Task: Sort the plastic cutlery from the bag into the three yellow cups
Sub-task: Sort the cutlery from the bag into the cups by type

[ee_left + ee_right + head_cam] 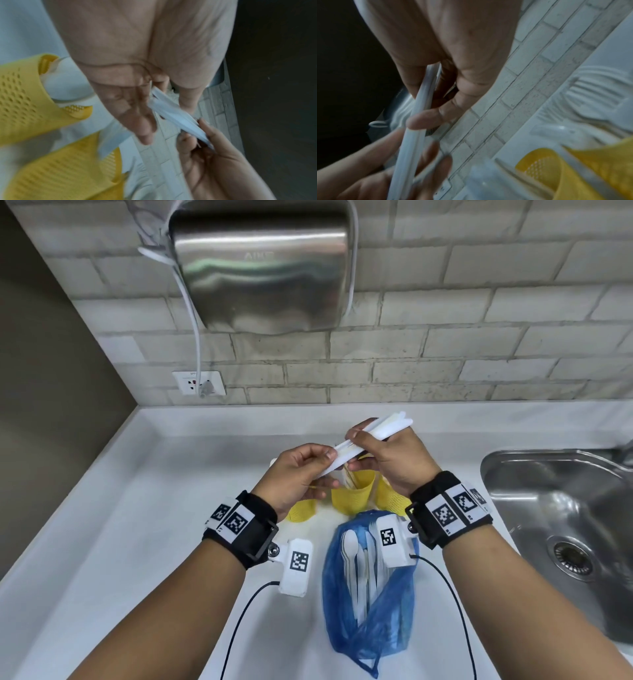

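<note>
Both hands hold one bundle of white plastic cutlery [370, 440] in the air above the yellow cups. My left hand [305, 470] pinches its lower left end, my right hand [380, 453] grips its upper right part. The bundle [173, 116] shows between both hands in the left wrist view, and the same bundle [418, 121] in the right wrist view. Three yellow perforated cups stand below: left cup [301, 510], middle cup [352, 494], right cup [388, 496], with white cutlery standing in them. A blue plastic bag [370, 594] lies nearer me with white spoons inside.
A steel sink [561, 529] is sunk in the white counter [137, 508] at the right. A steel hand dryer [263, 265] hangs on the tiled wall, its cord running to a socket [198, 383]. Black cables trail from my wrist cameras.
</note>
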Demonstrator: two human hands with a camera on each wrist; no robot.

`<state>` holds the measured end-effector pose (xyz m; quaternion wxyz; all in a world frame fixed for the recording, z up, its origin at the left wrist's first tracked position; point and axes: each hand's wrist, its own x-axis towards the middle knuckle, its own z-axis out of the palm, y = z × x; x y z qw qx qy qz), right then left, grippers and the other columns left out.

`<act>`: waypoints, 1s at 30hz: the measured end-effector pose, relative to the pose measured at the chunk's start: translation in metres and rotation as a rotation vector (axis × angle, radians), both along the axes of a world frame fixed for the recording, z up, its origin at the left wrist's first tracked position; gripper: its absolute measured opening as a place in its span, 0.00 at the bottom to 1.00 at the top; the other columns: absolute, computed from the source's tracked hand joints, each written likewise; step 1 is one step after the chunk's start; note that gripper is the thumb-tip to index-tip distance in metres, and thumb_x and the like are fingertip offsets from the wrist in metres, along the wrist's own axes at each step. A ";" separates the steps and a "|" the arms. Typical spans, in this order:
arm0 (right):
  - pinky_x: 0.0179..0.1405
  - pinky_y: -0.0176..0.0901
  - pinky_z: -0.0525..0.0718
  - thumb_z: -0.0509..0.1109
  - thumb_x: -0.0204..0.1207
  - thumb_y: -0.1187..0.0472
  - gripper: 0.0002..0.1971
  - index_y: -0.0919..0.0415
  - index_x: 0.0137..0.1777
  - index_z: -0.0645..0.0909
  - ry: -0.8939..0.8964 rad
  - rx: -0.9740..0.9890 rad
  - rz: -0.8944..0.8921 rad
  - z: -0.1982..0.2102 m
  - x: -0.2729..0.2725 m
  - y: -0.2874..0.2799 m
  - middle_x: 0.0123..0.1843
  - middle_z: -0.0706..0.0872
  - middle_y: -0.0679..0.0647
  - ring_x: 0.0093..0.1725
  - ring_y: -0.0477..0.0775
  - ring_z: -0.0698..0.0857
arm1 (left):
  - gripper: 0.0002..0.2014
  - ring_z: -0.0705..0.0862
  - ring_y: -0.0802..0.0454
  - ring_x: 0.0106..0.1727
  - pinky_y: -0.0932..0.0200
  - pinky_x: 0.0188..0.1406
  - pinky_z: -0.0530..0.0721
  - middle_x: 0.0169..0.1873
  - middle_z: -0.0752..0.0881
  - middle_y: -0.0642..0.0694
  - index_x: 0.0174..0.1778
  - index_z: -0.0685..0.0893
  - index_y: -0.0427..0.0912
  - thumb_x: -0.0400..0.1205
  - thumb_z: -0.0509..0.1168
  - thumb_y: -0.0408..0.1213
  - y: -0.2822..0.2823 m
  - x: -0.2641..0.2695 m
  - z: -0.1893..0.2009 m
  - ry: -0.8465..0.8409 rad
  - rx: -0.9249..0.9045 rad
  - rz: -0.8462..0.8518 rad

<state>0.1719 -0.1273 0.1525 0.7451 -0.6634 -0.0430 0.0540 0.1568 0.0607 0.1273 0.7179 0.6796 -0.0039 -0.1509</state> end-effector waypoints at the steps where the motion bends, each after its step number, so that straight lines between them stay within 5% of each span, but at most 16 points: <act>1: 0.35 0.48 0.93 0.74 0.81 0.69 0.05 0.73 0.50 0.85 -0.006 0.005 -0.058 -0.001 0.002 -0.008 0.41 0.89 0.68 0.40 0.66 0.90 | 0.12 0.90 0.49 0.39 0.60 0.32 0.86 0.47 0.91 0.44 0.58 0.85 0.41 0.87 0.68 0.45 0.000 0.001 -0.002 0.009 0.033 0.021; 6: 0.37 0.51 0.94 0.78 0.78 0.69 0.05 0.72 0.48 0.87 -0.033 -0.117 -0.250 -0.010 0.013 -0.047 0.39 0.91 0.65 0.39 0.67 0.93 | 0.03 0.87 0.50 0.27 0.59 0.26 0.81 0.38 0.89 0.49 0.49 0.86 0.48 0.83 0.67 0.37 -0.001 0.000 -0.025 -0.187 0.433 0.107; 9: 0.40 0.55 0.93 0.79 0.77 0.65 0.04 0.65 0.43 0.88 -0.060 -0.305 -0.312 -0.018 0.018 -0.054 0.38 0.93 0.63 0.37 0.65 0.94 | 0.04 0.86 0.52 0.23 0.57 0.28 0.87 0.30 0.90 0.50 0.47 0.86 0.51 0.83 0.67 0.39 -0.012 -0.006 -0.039 -0.330 0.648 -0.029; 12: 0.29 0.42 0.90 0.79 0.77 0.64 0.05 0.61 0.40 0.87 -0.105 -0.461 -0.324 -0.023 0.019 -0.047 0.35 0.93 0.60 0.32 0.56 0.94 | 0.10 0.89 0.53 0.37 0.54 0.44 0.88 0.36 0.91 0.50 0.59 0.86 0.56 0.84 0.65 0.46 -0.027 -0.003 -0.050 -0.483 0.917 -0.159; 15: 0.26 0.37 0.85 0.79 0.77 0.64 0.08 0.58 0.38 0.85 -0.144 -0.559 -0.304 -0.030 0.025 -0.037 0.34 0.91 0.57 0.30 0.53 0.93 | 0.22 0.87 0.40 0.57 0.50 0.56 0.86 0.59 0.88 0.38 0.76 0.79 0.53 0.85 0.63 0.47 -0.043 0.006 -0.061 -0.520 1.109 -0.257; 18: 0.37 0.43 0.89 0.79 0.76 0.59 0.07 0.57 0.38 0.86 -0.176 -0.732 -0.266 -0.039 0.032 -0.026 0.35 0.92 0.54 0.34 0.55 0.93 | 0.21 0.83 0.37 0.65 0.49 0.60 0.85 0.65 0.86 0.37 0.76 0.79 0.49 0.86 0.63 0.46 -0.050 0.014 -0.068 -0.488 1.180 -0.296; 21: 0.46 0.50 0.91 0.78 0.74 0.54 0.07 0.55 0.38 0.86 -0.177 -0.810 -0.226 -0.046 0.036 -0.020 0.35 0.91 0.51 0.37 0.55 0.92 | 0.11 0.86 0.37 0.53 0.49 0.49 0.86 0.51 0.88 0.38 0.57 0.86 0.45 0.85 0.63 0.45 -0.050 0.019 -0.068 -0.473 1.206 -0.269; 25: 0.46 0.49 0.90 0.77 0.74 0.55 0.07 0.59 0.40 0.87 -0.169 -0.821 -0.216 -0.053 0.035 -0.013 0.35 0.91 0.54 0.37 0.56 0.91 | 0.09 0.86 0.38 0.44 0.46 0.45 0.88 0.44 0.87 0.39 0.45 0.86 0.46 0.85 0.63 0.43 -0.045 0.019 -0.070 -0.456 1.192 -0.239; 28: 0.43 0.45 0.87 0.77 0.77 0.57 0.09 0.62 0.39 0.84 -0.154 -0.868 -0.210 -0.056 0.032 -0.009 0.36 0.90 0.57 0.38 0.58 0.91 | 0.09 0.85 0.38 0.44 0.47 0.46 0.87 0.44 0.87 0.40 0.45 0.87 0.46 0.85 0.62 0.42 -0.041 0.017 -0.072 -0.460 1.183 -0.243; 30: 0.38 0.41 0.79 0.77 0.77 0.58 0.13 0.56 0.33 0.78 -0.169 -0.914 -0.202 -0.059 0.032 -0.007 0.32 0.86 0.52 0.37 0.57 0.87 | 0.10 0.85 0.39 0.44 0.48 0.46 0.87 0.44 0.88 0.40 0.48 0.88 0.46 0.85 0.63 0.43 -0.039 0.016 -0.073 -0.468 1.183 -0.240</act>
